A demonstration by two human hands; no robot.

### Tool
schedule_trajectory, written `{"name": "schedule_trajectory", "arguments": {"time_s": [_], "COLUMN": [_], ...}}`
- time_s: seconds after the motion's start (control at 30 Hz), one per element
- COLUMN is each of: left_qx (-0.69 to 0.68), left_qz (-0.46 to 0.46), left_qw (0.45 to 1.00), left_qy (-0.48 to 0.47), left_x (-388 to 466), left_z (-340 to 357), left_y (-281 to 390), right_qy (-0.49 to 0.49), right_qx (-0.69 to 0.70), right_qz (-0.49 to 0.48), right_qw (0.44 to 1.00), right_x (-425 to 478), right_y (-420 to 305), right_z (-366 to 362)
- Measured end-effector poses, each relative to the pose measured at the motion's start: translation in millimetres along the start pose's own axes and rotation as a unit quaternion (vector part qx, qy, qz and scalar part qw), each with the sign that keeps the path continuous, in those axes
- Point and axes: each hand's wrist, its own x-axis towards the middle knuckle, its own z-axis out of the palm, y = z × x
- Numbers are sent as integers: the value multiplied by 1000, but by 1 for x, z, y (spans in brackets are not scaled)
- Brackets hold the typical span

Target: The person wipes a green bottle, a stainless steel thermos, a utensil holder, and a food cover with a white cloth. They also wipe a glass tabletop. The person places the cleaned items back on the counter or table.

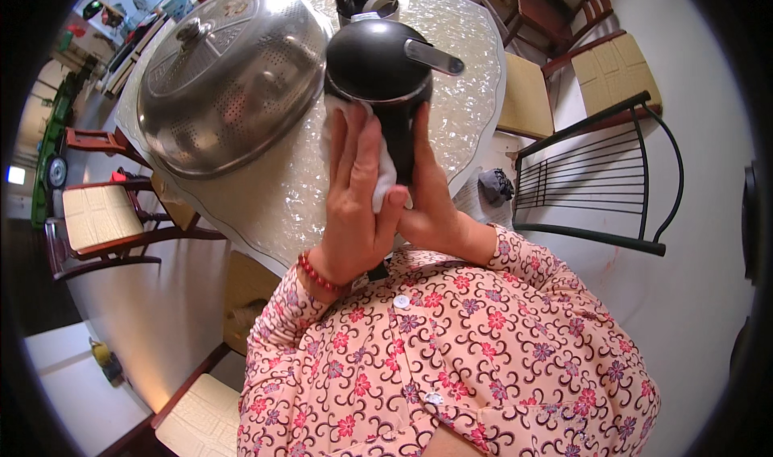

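Observation:
A black cylindrical container (pixel 378 61) with a glossy domed top is held up before my chest, at the table's near side. A shiny metal lever or handle (pixel 435 57) juts from its top towards the right. My left hand (pixel 356 191), with a red bead bracelet at the wrist, presses a folded white cloth (pixel 385 176) against the container's left side. My right hand (pixel 430 185) lies along its right side and steadies it, fingers pointing up. Part of the cloth is hidden under the left fingers. The container's underside cannot be seen.
A large oval perforated steel lid (pixel 241 100) lies on the table (pixel 465 107) to the left, which has a glossy clear cover. Behind the container stands a holder (pixel 389 13) with dark utensils. Chairs (pixel 595 173) surround the table; a dark crumpled bundle (pixel 496 186) lies at right.

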Motion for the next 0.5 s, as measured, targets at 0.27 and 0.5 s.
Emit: {"name": "schedule_trajectory", "arguments": {"time_s": [0.27, 0.5], "left_qx": [-144, -326], "left_qz": [-297, -318], "left_qw": [942, 875], "left_qy": [-61, -163], "left_x": [-23, -15], "left_z": [-19, -3], "left_y": [18, 35], "right_qy": [-34, -3], "right_qx": [83, 495], "right_qz": [211, 396], "right_qw": [973, 773], "right_x": [-47, -65], "right_y": [-10, 7], "right_z": [-60, -24]}}
